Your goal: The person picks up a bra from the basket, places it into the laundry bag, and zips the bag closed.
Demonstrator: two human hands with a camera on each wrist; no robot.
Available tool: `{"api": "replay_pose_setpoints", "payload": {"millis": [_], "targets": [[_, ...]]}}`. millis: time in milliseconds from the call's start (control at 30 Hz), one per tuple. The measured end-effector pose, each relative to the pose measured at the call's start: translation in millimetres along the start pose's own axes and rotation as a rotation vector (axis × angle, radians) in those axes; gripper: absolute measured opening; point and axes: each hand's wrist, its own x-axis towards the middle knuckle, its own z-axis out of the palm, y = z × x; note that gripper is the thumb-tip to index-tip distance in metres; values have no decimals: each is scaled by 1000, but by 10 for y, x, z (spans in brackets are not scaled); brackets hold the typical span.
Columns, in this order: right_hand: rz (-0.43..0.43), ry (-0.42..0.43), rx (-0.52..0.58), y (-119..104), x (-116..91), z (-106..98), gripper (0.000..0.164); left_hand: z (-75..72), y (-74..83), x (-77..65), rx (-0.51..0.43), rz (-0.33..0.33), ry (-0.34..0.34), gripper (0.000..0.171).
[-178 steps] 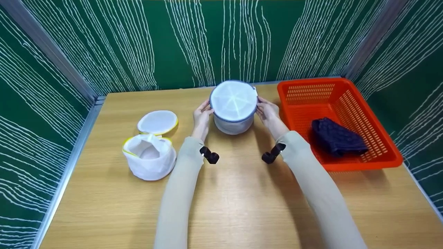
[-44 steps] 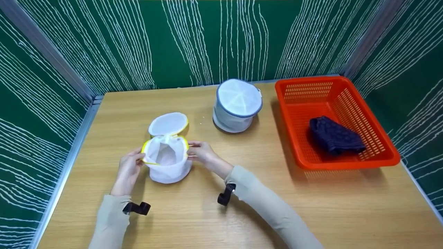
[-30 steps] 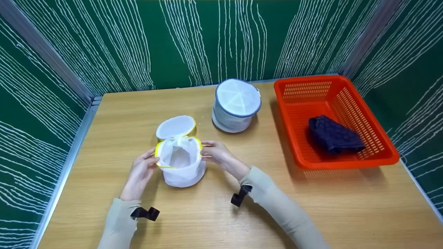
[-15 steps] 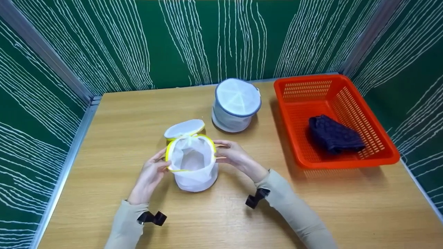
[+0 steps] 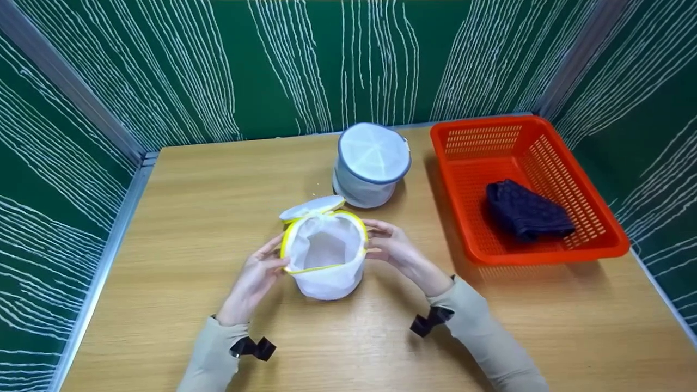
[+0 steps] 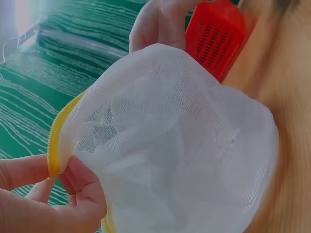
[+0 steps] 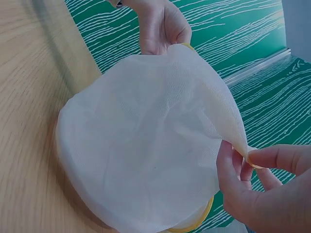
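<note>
A white mesh laundry bag [image 5: 326,280] with a yellow zipper edge stands at the middle of the table, its round lid [image 5: 311,208] flipped back behind the mouth. My left hand [image 5: 256,280] pinches the yellow rim on the left side; in the left wrist view, thumb and fingers hold the zipper edge [image 6: 57,138]. On the opposite side my right hand [image 5: 400,253] pinches the rim, as the right wrist view shows with the mesh [image 7: 141,141] between thumb and fingers. The inside bottom shows through the wide mouth.
Just behind stands a second mesh bag [image 5: 373,155], closed, with a grey-blue edge. An orange-red basket [image 5: 449,190] holding a dark navy cloth item [image 5: 528,209] occupies the right side. Green walls with white lines enclose the table [image 5: 179,228] at the back and sides.
Both hands left the grey-blue-edged bag, took the yellow-edged bag by its rim and moved it rightward to the middle. Its mouth is wider and its lid now tilts up behind.
</note>
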Motion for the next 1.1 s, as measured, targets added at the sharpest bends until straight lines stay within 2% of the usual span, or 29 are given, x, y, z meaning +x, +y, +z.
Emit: {"api": "replay_pose_setpoints", "payload": {"millis": [267, 533, 833, 1100], "targets": [[-56, 5, 68, 25, -180, -187, 45, 120, -103, 15, 26, -10, -97, 59], [-70, 70, 42, -7, -327, -345, 46, 260, -190, 49, 31, -17, -191, 59], [-77, 131, -21, -21, -421, -472, 46, 397, -294, 84, 11, -34, -195, 53], [-97, 159, -143, 25, -474, -526, 46, 434, -393, 82, 84, -26, -191, 51]]}}
